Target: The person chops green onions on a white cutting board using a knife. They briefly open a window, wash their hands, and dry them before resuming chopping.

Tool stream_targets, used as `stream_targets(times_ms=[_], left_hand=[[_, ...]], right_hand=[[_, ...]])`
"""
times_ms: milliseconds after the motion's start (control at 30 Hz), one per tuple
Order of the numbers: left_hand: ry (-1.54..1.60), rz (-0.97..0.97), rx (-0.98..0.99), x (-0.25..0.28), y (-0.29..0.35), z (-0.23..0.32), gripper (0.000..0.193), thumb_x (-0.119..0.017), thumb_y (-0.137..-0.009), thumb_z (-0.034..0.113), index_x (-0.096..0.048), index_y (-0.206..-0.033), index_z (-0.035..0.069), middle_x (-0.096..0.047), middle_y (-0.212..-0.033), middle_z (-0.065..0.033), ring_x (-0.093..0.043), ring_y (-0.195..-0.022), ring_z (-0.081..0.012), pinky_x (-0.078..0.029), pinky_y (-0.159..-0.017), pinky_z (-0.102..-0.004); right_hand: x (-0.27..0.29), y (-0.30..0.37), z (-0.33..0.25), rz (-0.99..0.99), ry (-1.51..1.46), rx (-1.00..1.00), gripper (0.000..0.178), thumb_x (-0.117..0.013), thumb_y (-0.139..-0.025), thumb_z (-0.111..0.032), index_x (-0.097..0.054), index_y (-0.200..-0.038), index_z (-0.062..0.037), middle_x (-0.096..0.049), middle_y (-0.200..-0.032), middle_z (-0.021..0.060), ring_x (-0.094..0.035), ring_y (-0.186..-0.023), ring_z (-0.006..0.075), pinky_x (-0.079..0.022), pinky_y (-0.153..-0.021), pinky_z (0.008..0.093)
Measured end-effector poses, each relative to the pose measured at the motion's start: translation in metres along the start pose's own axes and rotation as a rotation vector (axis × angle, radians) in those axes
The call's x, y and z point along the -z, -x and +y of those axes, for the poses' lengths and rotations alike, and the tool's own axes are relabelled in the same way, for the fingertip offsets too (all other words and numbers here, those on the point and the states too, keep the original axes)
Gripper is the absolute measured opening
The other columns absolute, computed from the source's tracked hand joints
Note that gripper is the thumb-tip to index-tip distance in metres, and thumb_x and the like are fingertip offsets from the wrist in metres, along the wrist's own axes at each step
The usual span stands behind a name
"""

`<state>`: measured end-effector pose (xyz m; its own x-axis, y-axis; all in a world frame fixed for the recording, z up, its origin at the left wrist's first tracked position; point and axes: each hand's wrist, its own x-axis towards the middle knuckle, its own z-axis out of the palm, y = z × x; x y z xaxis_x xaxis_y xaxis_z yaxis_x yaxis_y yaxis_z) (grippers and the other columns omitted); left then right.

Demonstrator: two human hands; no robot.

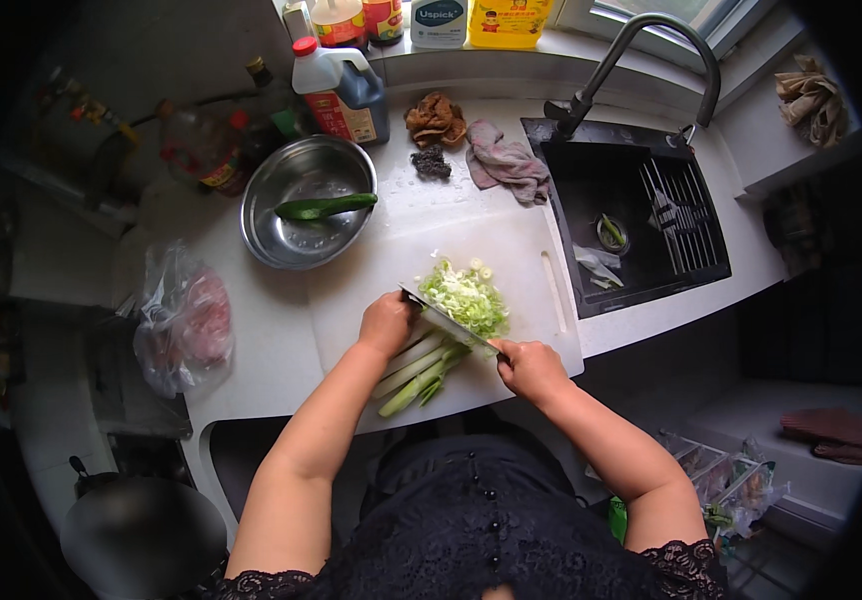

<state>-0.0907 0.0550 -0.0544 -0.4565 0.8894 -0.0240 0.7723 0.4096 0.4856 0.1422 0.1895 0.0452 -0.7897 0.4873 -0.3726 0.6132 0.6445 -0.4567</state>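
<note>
A long-bladed kitchen knife (459, 326) lies slantwise across the white cutting board (351, 290), its edge against a heap of chopped scallions (466, 300). My right hand (534, 370) is closed round the handle at the near right end. At the blade's far left end, my left hand (388, 322) is closed and appears to grip the tip; its fingertips are partly hidden. Several uncut scallion stalks (416, 380), white to green, lie on the near side of the blade, between my hands.
Behind the board stands a steel bowl (269, 235) holding a green cucumber (326, 207). A black sink (591, 290) with a tall faucet (641, 25) is at right. A crumpled cloth (506, 165), scouring pad (431, 163) and large jug (341, 95) sit at the back; a plastic bag (186, 320) lies left.
</note>
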Motion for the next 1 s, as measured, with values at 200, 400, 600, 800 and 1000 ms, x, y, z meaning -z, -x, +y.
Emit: stream_targets(times_ms=[200, 400, 600, 800, 1000], left_hand=[[-0.057, 0.068, -0.103, -0.002, 0.003, -0.002, 0.012, -0.061, -0.073, 0.004, -0.069, -0.081, 0.008, -0.066, -0.086, -0.0116, -0.064, -0.084, -0.0319, -0.054, -0.073, -0.0426], [-0.062, 0.088, -0.091, -0.001, 0.007, 0.002, 0.014, -0.063, -0.072, 0.006, -0.071, -0.082, 0.011, -0.068, -0.087, -0.0084, -0.064, -0.080, -0.0294, -0.055, -0.068, -0.0414], [-0.078, 0.183, -0.127, -0.007, 0.007, 0.002, 0.008, -0.061, -0.073, 0.007, -0.069, -0.075, 0.009, -0.066, -0.081, -0.0087, -0.064, -0.076, -0.0303, -0.055, -0.064, -0.0423], [-0.091, 0.098, -0.060, -0.005, 0.008, 0.000, 0.010, -0.062, -0.074, 0.008, -0.071, -0.078, 0.011, -0.067, -0.084, -0.0085, -0.064, -0.080, -0.0301, -0.054, -0.067, -0.0417], [-0.042, 0.105, -0.065, -0.002, 0.009, 0.003, 0.018, -0.064, -0.073, 0.008, -0.074, -0.086, 0.015, -0.068, -0.086, -0.0077, -0.064, -0.084, -0.0290, -0.054, -0.071, -0.0410]], right_hand=[[-0.009, -0.009, -0.011, -0.024, 0.008, -0.026, 0.032, -0.057, -0.085, -0.020, -0.069, -0.114, -0.0215, -0.069, -0.083, 0.0179, -0.066, -0.079, 0.0390, -0.054, -0.075, 0.0489], [-0.013, -0.014, -0.003, -0.020, -0.053, -0.029, 0.035, -0.056, -0.085, -0.021, -0.067, -0.117, -0.0232, -0.070, -0.087, 0.0168, -0.066, -0.081, 0.0385, -0.053, -0.077, 0.0488], [-0.004, -0.010, -0.007, -0.070, 0.023, -0.029, 0.036, -0.055, -0.084, -0.021, -0.067, -0.118, -0.0231, -0.070, -0.088, 0.0161, -0.067, -0.082, 0.0374, -0.053, -0.077, 0.0488], [-0.017, -0.020, -0.004, -0.016, -0.043, -0.012, 0.035, -0.056, -0.084, -0.021, -0.068, -0.116, -0.0229, -0.070, -0.090, 0.0147, -0.066, -0.083, 0.0370, -0.053, -0.078, 0.0481], [0.000, -0.010, -0.007, -0.037, -0.074, -0.027, 0.034, -0.056, -0.084, -0.021, -0.068, -0.115, -0.0217, -0.070, -0.091, 0.0150, -0.066, -0.084, 0.0370, -0.054, -0.078, 0.0475]])
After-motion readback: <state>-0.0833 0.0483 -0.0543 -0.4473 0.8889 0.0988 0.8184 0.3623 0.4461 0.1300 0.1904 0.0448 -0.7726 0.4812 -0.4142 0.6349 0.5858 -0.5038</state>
